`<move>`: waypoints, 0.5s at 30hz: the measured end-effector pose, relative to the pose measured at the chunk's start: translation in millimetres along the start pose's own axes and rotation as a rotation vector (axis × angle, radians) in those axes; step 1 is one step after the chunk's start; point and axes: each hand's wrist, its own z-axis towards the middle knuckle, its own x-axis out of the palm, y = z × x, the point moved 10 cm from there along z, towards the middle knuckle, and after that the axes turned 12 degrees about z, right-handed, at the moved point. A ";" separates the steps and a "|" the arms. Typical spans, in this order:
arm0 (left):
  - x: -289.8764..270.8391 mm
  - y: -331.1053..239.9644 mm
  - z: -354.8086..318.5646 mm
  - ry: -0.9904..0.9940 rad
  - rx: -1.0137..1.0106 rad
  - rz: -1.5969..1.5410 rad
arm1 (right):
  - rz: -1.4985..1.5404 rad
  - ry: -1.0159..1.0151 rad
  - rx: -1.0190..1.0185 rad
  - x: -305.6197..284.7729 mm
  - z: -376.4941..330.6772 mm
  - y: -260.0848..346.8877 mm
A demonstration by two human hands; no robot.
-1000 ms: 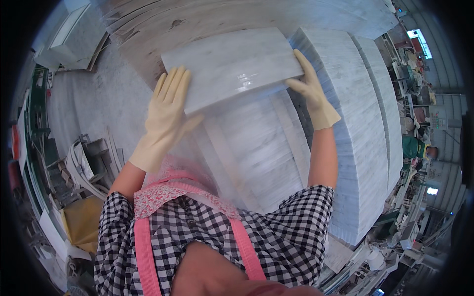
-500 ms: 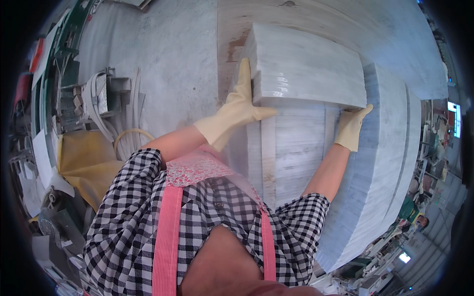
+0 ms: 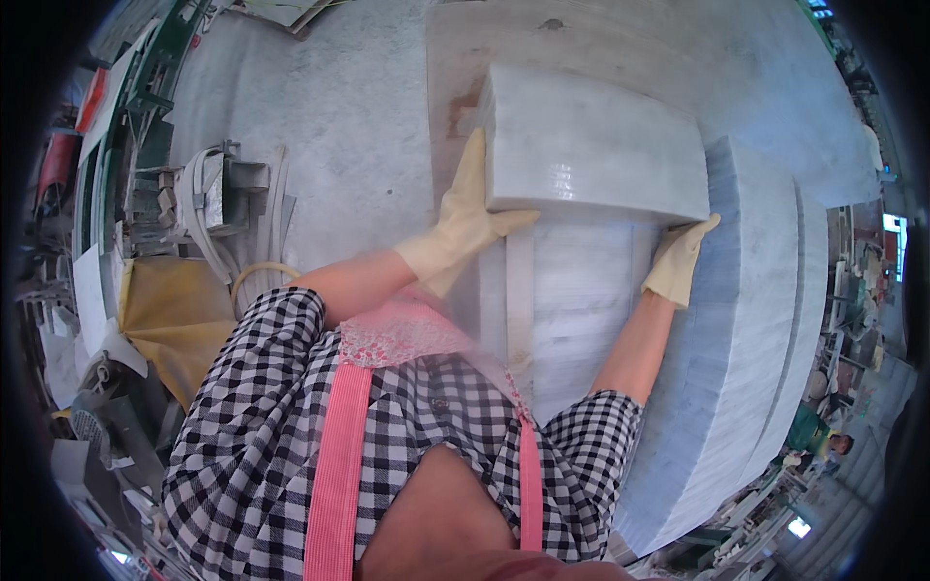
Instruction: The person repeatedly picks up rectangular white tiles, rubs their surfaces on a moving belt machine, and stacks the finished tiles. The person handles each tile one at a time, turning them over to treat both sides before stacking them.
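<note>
A stack of pale grey-white slabs (image 3: 591, 145) sits crosswise beyond me, its near edge between my gloved hands. My left hand (image 3: 469, 208), in a cream rubber glove, clasps the near left corner: the fingers run along the left side and the thumb points right along the near edge. At the near right corner, my right hand (image 3: 678, 257) in a matching glove grips the stack, some fingers hidden against it. A lower layered pile (image 3: 581, 300) with a pale upright strip (image 3: 520, 310) stands on my side of the stack.
Long stacks of slabs (image 3: 746, 320) line the right side. To the left are a bracket with pale curved strips (image 3: 208, 198), a yellow cloth (image 3: 160, 310), green-framed machinery (image 3: 140, 97) and a grey motor-like unit (image 3: 107, 416). Another person (image 3: 814, 436) is far right.
The view has shifted slightly, so the stack appears a little lower and further left. Both hands stay at its corners. The stack's left side looks more even than before.
</note>
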 end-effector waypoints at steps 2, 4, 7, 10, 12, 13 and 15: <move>-1.4 -6.9 10.2 0.001 0.010 0.096 | -0.002 -0.009 0.055 6.8 -7.2 8.8; -5.1 -19.6 19.6 0.011 0.125 0.181 | -0.060 -0.011 0.127 13.5 -10.9 16.6; -12.2 -24.1 27.4 0.068 0.307 0.404 | -0.104 0.000 -0.003 16.9 -13.4 53.2; -38.5 12.0 12.6 0.219 0.511 0.673 | -0.226 0.013 -0.108 7.7 -43.9 82.1; -61.2 62.0 23.7 0.267 0.423 0.747 | -0.309 0.031 -0.233 -2.7 -60.5 114.8; -75.6 105.1 35.0 0.300 0.176 0.777 | -0.339 0.033 -0.279 -8.0 -68.2 127.4; -94.4 164.7 44.6 0.357 -0.125 0.820 | -0.384 0.025 -0.372 -19.3 -65.9 154.8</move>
